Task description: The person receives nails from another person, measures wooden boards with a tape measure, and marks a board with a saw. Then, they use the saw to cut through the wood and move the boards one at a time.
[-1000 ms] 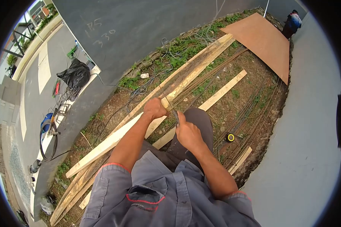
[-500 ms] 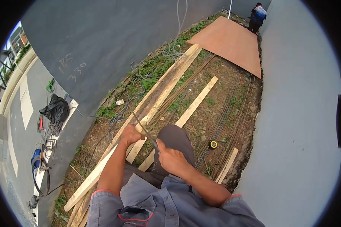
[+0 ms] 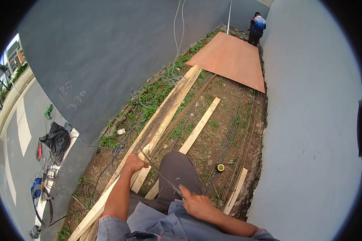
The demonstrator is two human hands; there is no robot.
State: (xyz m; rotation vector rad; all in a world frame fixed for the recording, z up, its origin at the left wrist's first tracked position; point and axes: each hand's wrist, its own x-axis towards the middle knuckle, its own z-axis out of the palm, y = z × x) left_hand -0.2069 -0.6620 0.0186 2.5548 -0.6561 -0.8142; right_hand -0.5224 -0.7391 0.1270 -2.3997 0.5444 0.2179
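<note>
My left hand (image 3: 135, 163) is closed around a pale wooden plank (image 3: 95, 209), just beside the place where a blade crosses the wood. My right hand (image 3: 198, 206) grips a handsaw (image 3: 161, 173), forefinger stretched along it; the handle is mostly hidden in the fist. Seen nearly edge-on, the saw runs up and left from my right hand, its far end over the timber near my left hand. My bent knee (image 3: 181, 172) is beside the timber, under the saw. Further long boards (image 3: 173, 108) lie ahead on the ground.
A yellow-black tape measure (image 3: 220, 168) lies to the right among thin steel rods (image 3: 235, 132). A loose plank (image 3: 201, 124) and a large plywood sheet (image 3: 231, 60) lie ahead. A person (image 3: 256, 29) stands beyond the sheet. Grey walls (image 3: 309, 120) flank the strip; a black bag (image 3: 57, 138) sits left.
My right hand has drawn the saw back, down and to the right, so more blade shows between my hands. My left hand keeps its hold on the plank. The view has shifted slightly.
</note>
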